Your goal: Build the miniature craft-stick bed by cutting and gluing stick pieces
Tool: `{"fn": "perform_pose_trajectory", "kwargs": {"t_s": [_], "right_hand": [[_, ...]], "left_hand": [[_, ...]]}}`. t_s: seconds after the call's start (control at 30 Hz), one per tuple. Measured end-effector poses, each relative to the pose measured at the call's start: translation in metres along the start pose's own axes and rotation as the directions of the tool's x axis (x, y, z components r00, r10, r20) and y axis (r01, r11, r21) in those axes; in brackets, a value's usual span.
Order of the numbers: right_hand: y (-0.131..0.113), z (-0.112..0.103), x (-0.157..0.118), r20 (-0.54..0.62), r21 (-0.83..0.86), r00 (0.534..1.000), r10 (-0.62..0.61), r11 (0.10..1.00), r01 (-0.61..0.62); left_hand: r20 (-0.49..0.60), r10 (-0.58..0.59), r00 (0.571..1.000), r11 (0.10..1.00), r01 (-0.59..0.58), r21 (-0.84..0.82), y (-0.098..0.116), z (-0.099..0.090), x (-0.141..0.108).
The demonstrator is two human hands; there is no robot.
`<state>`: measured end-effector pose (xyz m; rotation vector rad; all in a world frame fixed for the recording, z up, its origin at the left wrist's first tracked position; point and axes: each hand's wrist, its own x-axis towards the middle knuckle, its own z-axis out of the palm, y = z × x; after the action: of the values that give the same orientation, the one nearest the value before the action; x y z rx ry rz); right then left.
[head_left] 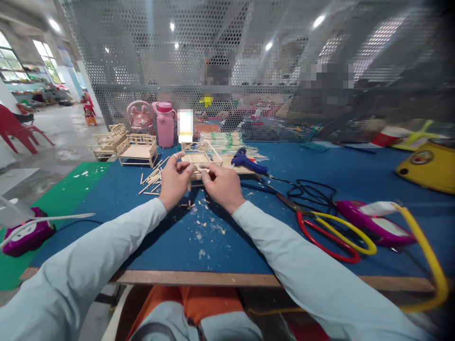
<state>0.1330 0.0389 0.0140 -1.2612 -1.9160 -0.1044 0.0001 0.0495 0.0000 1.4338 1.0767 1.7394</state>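
My left hand (175, 182) and my right hand (224, 185) meet at the middle of the blue table, with thumbs and fingers closed in a pinch. Between them is a miniature bench (197, 158) made of thin pale wooden sticks, gripped at its near edge. Whether a small loose stick is also between the fingertips is hidden. Left of my left hand lies a pile of short wooden sticks (153, 179). A blue glue gun (250, 162) rests just beyond my right hand. Behind the hands are bundled long sticks (223, 139) in plastic wrapping.
Finished miniature benches (138, 150) stand at the back left, near a pink bottle (165, 125) and a lit phone (185, 124). Scissors (330, 232) with red and yellow handles, black cable and a purple power strip (377, 225) lie right. A perforated metal screen (249, 57) borders the table's back.
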Motion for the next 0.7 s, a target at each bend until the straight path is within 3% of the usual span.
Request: {"fn": "perform_pose_trajectory", "kwargs": {"t_s": [0.17,0.43,0.7], "right_hand": [[-0.0006,0.0010,-0.0004,0.030,0.005,0.998,-0.058,0.998,0.058],[0.0014,-0.0011,0.0037,-0.031,0.023,0.999,-0.026,0.999,0.027],[-0.0050,-0.0015,0.0020,-0.063,-0.073,0.997,-0.046,0.996,0.042]], "left_hand": [[-0.007,-0.003,1.000,1.000,0.003,-0.005,-0.0011,0.0001,0.0004],[-0.013,-0.017,1.000,1.000,0.017,-0.019,0.0026,0.0005,-0.0005],[-0.004,-0.029,1.000,1.000,0.029,0.003,0.0044,0.0002,-0.0002]]}}
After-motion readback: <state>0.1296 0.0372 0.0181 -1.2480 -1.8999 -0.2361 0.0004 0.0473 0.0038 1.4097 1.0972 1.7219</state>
